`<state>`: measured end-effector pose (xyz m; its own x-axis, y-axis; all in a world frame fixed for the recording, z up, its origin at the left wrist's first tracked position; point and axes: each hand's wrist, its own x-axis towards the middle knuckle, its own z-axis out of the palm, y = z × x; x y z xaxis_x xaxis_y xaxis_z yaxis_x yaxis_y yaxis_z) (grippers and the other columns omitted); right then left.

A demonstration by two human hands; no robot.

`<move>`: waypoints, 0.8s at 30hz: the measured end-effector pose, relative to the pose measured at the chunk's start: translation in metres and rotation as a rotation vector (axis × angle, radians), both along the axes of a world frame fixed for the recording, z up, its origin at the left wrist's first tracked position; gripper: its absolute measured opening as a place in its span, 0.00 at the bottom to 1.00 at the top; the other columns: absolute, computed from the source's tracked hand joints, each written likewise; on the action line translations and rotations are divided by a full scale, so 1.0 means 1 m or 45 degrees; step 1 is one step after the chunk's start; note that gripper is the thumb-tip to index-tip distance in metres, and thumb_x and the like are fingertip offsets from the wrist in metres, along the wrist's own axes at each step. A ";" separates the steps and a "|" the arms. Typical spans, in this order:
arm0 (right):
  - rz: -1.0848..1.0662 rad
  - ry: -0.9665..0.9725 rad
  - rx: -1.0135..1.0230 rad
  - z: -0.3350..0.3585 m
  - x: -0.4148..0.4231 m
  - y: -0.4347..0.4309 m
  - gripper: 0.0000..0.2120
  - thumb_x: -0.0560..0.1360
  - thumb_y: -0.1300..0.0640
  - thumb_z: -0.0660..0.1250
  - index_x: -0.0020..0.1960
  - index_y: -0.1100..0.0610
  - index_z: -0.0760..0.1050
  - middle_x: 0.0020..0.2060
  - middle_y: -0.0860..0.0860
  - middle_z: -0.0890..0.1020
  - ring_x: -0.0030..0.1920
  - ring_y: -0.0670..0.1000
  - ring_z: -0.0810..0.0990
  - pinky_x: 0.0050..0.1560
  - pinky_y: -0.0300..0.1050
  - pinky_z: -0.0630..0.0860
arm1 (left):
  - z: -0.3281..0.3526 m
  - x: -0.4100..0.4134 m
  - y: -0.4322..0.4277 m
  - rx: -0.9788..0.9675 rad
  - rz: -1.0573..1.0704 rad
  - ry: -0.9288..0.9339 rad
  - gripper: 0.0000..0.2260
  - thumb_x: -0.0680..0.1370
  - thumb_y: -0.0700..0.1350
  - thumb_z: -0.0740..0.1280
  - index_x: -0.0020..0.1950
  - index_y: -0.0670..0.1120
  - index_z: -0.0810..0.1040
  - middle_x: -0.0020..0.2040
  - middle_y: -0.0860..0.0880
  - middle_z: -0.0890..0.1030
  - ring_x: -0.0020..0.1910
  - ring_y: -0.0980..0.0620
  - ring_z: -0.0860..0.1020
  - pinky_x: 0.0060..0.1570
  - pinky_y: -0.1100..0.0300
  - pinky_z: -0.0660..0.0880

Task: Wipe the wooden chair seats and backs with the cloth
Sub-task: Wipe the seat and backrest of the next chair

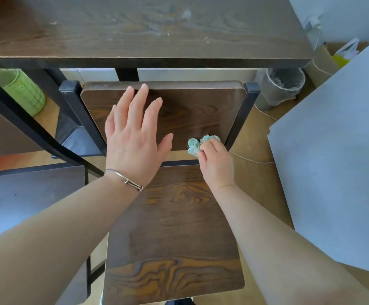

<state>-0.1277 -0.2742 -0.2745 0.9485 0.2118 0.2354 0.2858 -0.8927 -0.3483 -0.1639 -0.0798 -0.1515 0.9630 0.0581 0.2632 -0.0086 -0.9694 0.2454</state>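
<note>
A dark wooden chair stands below me, its seat (174,238) near and its backrest panel (196,106) farther, in a black metal frame. My left hand (132,137), with a bracelet at the wrist, is spread flat with straight fingers over the left part of the backrest. My right hand (216,164) grips a bunched teal cloth (197,144) against the lower right corner of the backrest. Part of the cloth is hidden inside my fingers.
A dark wooden table (135,29) lies just beyond the chair. A second chair (25,190) stands at left, with a green container (25,93) under the table. A lined bin (282,86) and grey boards (333,150) are at right.
</note>
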 end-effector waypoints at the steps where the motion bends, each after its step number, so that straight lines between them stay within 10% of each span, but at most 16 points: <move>1: 0.001 0.007 0.000 0.001 0.000 0.000 0.07 0.78 0.57 0.68 0.53 0.59 0.78 0.51 0.54 0.81 0.51 0.52 0.81 0.45 0.43 0.80 | -0.001 0.000 -0.001 0.003 0.001 -0.001 0.28 0.76 0.54 0.67 0.74 0.47 0.64 0.77 0.44 0.59 0.77 0.43 0.52 0.71 0.39 0.57; 16: -0.085 -0.501 0.314 0.135 0.053 -0.027 0.11 0.77 0.52 0.67 0.45 0.61 0.76 0.46 0.55 0.80 0.48 0.46 0.76 0.42 0.24 0.63 | 0.003 -0.004 -0.022 -0.005 -0.044 0.139 0.31 0.75 0.55 0.67 0.75 0.49 0.61 0.78 0.41 0.53 0.77 0.42 0.50 0.72 0.39 0.57; 24: -0.103 -0.305 0.217 0.063 0.025 -0.031 0.08 0.76 0.56 0.70 0.46 0.61 0.75 0.44 0.56 0.80 0.44 0.52 0.80 0.39 0.41 0.79 | -0.010 -0.006 -0.009 0.072 -0.134 0.138 0.31 0.76 0.55 0.66 0.75 0.48 0.62 0.78 0.41 0.55 0.78 0.41 0.51 0.73 0.39 0.55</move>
<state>-0.1026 -0.3054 -0.2114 0.8737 0.0765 0.4805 0.3087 -0.8505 -0.4259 -0.1695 -0.0892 -0.1613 0.9860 -0.0564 0.1571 -0.0871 -0.9768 0.1957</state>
